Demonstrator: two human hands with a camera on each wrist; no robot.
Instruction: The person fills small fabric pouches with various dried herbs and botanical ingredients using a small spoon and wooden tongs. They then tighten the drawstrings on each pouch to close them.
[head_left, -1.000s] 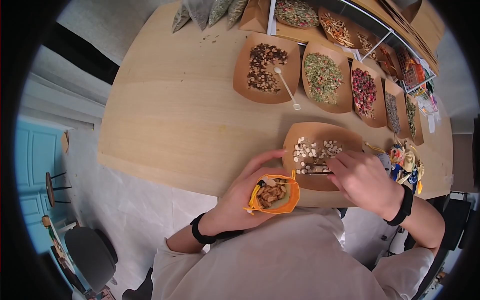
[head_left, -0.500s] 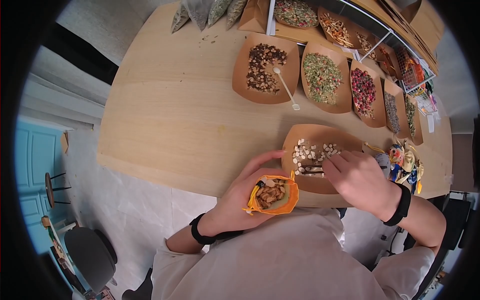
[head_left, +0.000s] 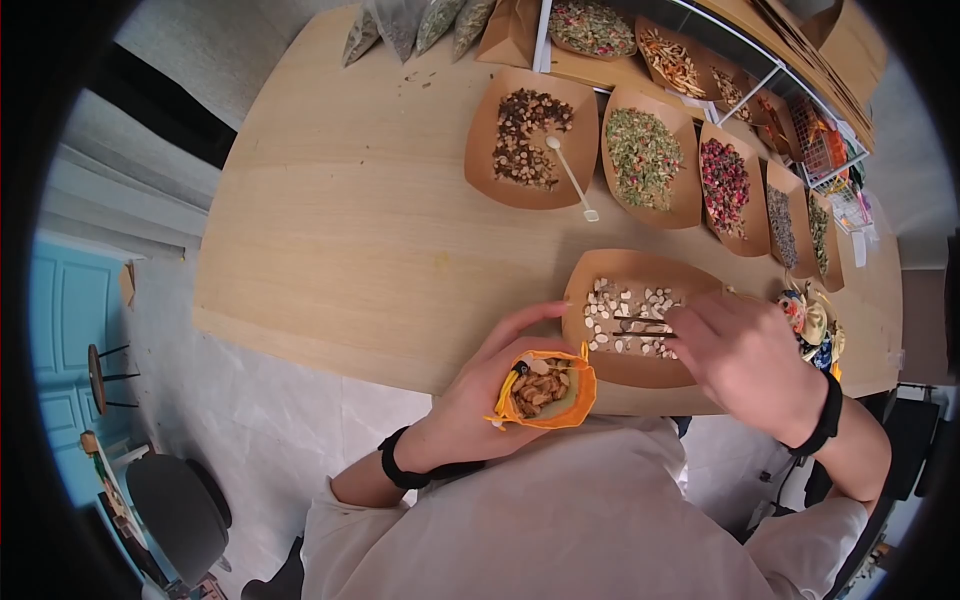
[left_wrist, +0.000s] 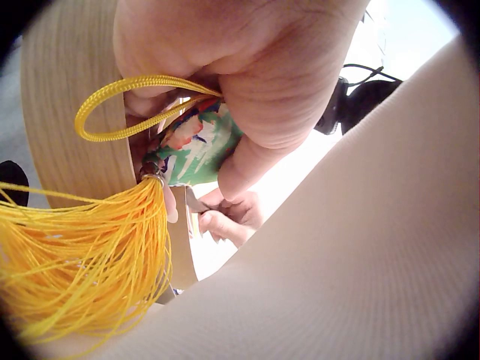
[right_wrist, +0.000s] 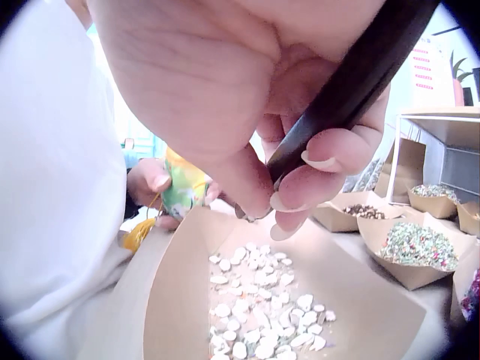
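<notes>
My left hand (head_left: 497,365) grips a small orange-lined pouch (head_left: 545,388), held with its mouth up at the table's near edge and dried brown pieces inside. From the left wrist view the left hand (left_wrist: 247,90) wraps round the pouch's green patterned cloth (left_wrist: 199,146), and a yellow tassel (left_wrist: 75,255) hangs below. My right hand (head_left: 700,335) pinches a thin dark tool (head_left: 640,325) over a kraft tray (head_left: 640,268) of white slices (head_left: 625,305). The right wrist view has the fingers (right_wrist: 300,187) curled on the black handle (right_wrist: 352,82) above the slices (right_wrist: 255,300).
Several kraft trays of dried herbs line the far side: dark pieces (head_left: 525,135) with a white spoon (head_left: 572,175), green leaves (head_left: 645,155), rose buds (head_left: 727,180). A heap of colourful pouches (head_left: 812,325) lies at the right. A wire shelf (head_left: 800,90) stands behind.
My right hand has shifted right and a little farther across the tray, taking the dark tool with it. The left hand and the pouch have stayed put.
</notes>
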